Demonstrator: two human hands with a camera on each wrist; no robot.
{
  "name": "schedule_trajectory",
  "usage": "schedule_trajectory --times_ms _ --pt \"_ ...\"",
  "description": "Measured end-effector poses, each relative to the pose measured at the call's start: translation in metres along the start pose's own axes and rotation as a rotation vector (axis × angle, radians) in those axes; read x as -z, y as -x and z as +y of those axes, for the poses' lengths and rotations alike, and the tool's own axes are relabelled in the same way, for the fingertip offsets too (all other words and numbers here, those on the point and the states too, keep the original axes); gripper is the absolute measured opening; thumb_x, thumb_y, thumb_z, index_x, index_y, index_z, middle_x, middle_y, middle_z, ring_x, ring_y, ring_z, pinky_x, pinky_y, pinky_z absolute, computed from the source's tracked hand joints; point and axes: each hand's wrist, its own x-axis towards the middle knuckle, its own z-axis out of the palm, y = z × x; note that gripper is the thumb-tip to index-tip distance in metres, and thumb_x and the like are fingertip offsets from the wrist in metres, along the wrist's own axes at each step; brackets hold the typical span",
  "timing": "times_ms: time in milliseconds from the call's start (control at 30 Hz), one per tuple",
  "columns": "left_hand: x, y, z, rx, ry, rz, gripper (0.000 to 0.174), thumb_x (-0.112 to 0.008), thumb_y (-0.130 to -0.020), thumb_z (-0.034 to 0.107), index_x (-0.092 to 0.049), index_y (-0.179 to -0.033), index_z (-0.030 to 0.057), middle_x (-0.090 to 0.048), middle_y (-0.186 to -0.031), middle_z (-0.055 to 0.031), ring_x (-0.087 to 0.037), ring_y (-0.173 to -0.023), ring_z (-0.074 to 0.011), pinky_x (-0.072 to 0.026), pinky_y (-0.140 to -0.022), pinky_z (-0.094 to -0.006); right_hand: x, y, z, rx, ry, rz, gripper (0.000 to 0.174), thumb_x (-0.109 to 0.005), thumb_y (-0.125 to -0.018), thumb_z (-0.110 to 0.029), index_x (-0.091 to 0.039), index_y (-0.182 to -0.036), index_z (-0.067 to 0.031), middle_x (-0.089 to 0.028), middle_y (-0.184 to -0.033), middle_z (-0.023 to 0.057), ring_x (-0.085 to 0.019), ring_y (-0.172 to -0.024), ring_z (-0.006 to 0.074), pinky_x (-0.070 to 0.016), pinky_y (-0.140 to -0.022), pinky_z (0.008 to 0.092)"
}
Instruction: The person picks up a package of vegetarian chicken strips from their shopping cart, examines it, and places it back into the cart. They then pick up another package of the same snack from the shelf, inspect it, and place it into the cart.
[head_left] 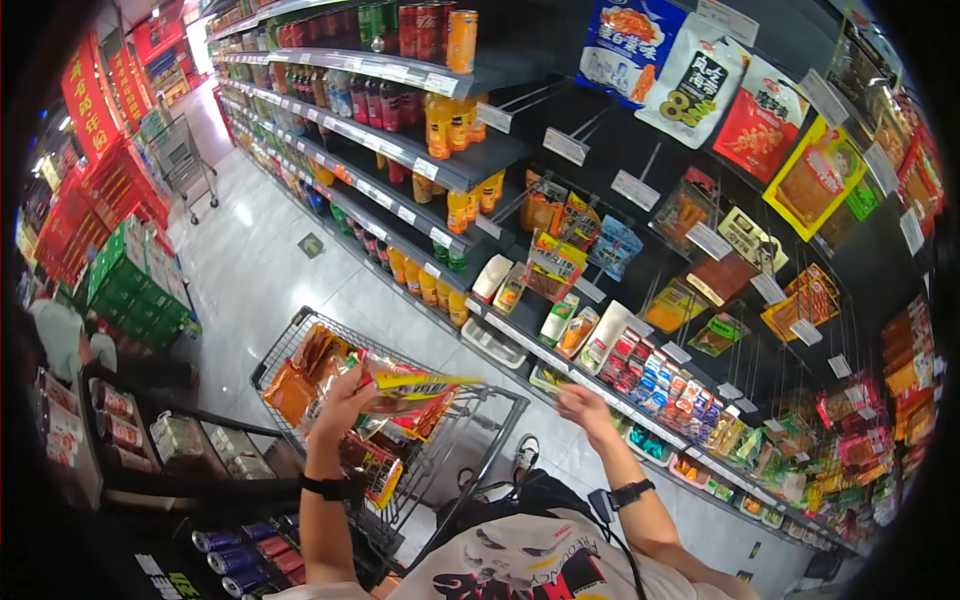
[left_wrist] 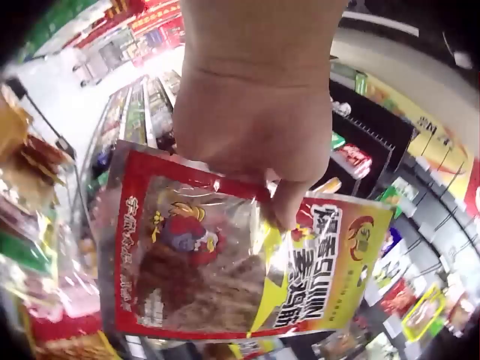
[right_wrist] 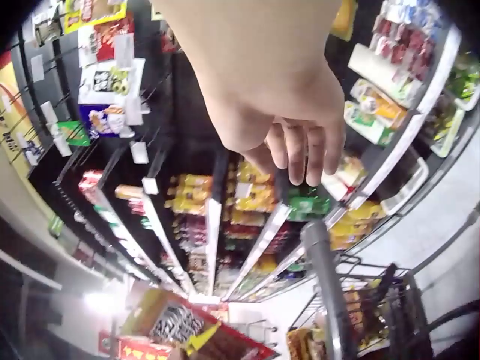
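Note:
My left hand pinches a flat, clear-fronted snack bag by its edge, above the shopping cart. The bag has a red and yellow border, a cartoon rooster and large printed characters; its contents are brown. In the left wrist view the thumb lies over the bag's front, while the other fingers are mostly hidden. To the right of the cart hangs my right hand, holding nothing, its fingers loosely bent. In the right wrist view it is above the cart's grey handle.
Several packaged snacks lie in the cart. Shelves of bottled drinks run along the aisle, and hanging snack packs fill the racks on the right. On the left stand a dark display rack and stacked green boxes. Another cart is farther back.

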Motion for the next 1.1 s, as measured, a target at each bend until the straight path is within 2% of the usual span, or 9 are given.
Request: schedule_trajectory --times_ms 100,200,300,400,533,767,933,1033,1100 --pt "-0.065 -0.014 0.041 -0.173 0.370 0.170 0.025 -0.057 -0.095 0.003 -0.060 -0.119 -0.0007 -0.067 -0.107 -0.0043 -0.061 -0.097 -0.0108 -0.0470 -0.087 -0.0273 -0.046 0.004 -0.048 0.224 0.012 -0.235 0.056 -0.069 -0.091 -0.013 -0.046 -0.142 -0.0044 -0.059 -0.133 0.0123 -0.057 -0.121 0.0207 -0.0445 -0.102 0.0341" --pt "-0.110 -0.028 0.050 -0.164 0.773 0.082 0.034 -0.055 -0.095 0.001 -0.056 -0.129 -0.0017 -0.064 -0.124 -0.0080 -0.060 -0.112 -0.0156 -0.0439 -0.100 -0.0311 -0.072 0.013 -0.088 0.244 -0.029 -0.354 0.068 -0.069 -0.091 -0.011 -0.034 -0.150 -0.0048 -0.048 -0.145 0.0130 -0.047 -0.133 0.0218 -0.0365 -0.110 0.0364" --pt "-0.138 -0.041 0.040 -0.053 0.959 0.081 0.035 -0.056 -0.096 0.004 -0.055 -0.130 -0.0012 -0.062 -0.128 -0.0088 -0.058 -0.117 -0.0183 -0.0420 -0.103 -0.0333 -0.081 0.008 -0.098 0.281 -0.097 -0.383 0.066 -0.068 -0.092 -0.010 -0.034 -0.149 -0.0042 -0.054 -0.138 0.0110 -0.053 -0.124 0.0174 -0.0401 -0.106 0.0337" --pt "-0.159 -0.053 0.028 0.042 1.035 0.090 0.035 -0.057 -0.096 0.006 -0.055 -0.131 0.0003 -0.063 -0.126 -0.0076 -0.058 -0.117 -0.0185 -0.0427 -0.103 -0.0345 -0.077 -0.019 -0.074 0.234 -0.056 -0.269 0.050 -0.067 -0.092 -0.009 -0.049 -0.138 -0.0017 -0.064 -0.122 0.0082 -0.060 -0.110 0.0132 -0.0459 -0.098 0.0301" --pt "-0.178 -0.073 0.028 0.095 0.993 0.035 0.032 -0.058 -0.094 0.004 -0.057 -0.126 0.0008 -0.063 -0.125 -0.0068 -0.061 -0.113 -0.0178 -0.0472 -0.098 -0.0349 -0.060 -0.043 -0.078 0.199 -0.079 -0.177 0.019 -0.067 -0.092 -0.006 -0.067 -0.109 0.0009 -0.072 -0.098 0.0046 -0.065 -0.088 0.0103 -0.0511 -0.082 0.0260" --pt "-0.212 -0.145 0.001 0.254 0.817 0.041 0.030 -0.065 -0.089 0.004 -0.063 -0.119 0.0013 -0.068 -0.113 -0.0067 -0.064 -0.101 -0.0166 -0.0500 -0.091 -0.0324 -0.007 -0.103 -0.062 0.046 -0.124 -0.208 0.024 -0.065 -0.093 -0.004 -0.062 -0.117 0.0006 -0.071 -0.107 0.0044 -0.063 -0.096 0.0086 -0.0476 -0.088 0.0236" --pt "-0.219 -0.194 0.015 0.362 0.605 0.047 0.030 -0.074 -0.083 0.005 -0.065 -0.111 -0.0006 -0.071 -0.101 -0.0066 -0.067 -0.089 -0.0151 -0.0530 -0.083 -0.0296 0.007 -0.136 -0.081 0.219 -0.118 -0.208 0.033 -0.057 -0.099 -0.011 -0.054 -0.131 0.0002 -0.065 -0.123 0.0095 -0.060 -0.111 0.0151 -0.0454 -0.097 0.0297" --pt "-0.225 -0.232 0.015 0.325 0.380 -0.142 0.033 -0.076 -0.082 0.008 -0.064 -0.111 -0.0013 -0.071 -0.098 -0.0058 -0.066 -0.088 -0.0132 -0.0529 -0.081 -0.0278 0.026 -0.167 -0.089 0.182 -0.198 -0.206 0.036 -0.056 -0.101 -0.015 -0.053 -0.133 0.0015 -0.065 -0.123 0.0102 -0.060 -0.108 0.0150 -0.0456 -0.097 0.0298" --pt "-0.236 -0.257 -0.002 0.228 0.261 -0.136 0.033 -0.077 -0.082 0.009 -0.065 -0.110 -0.0022 -0.070 -0.098 -0.0050 -0.065 -0.090 -0.0115 -0.0524 -0.081 -0.0271 0.034 -0.189 -0.080 0.208 -0.203 -0.158 0.033 -0.058 -0.101 -0.022 -0.060 -0.124 0.0022 -0.066 -0.104 0.0012 -0.057 -0.089 0.0068 -0.0460 -0.080 0.0232"
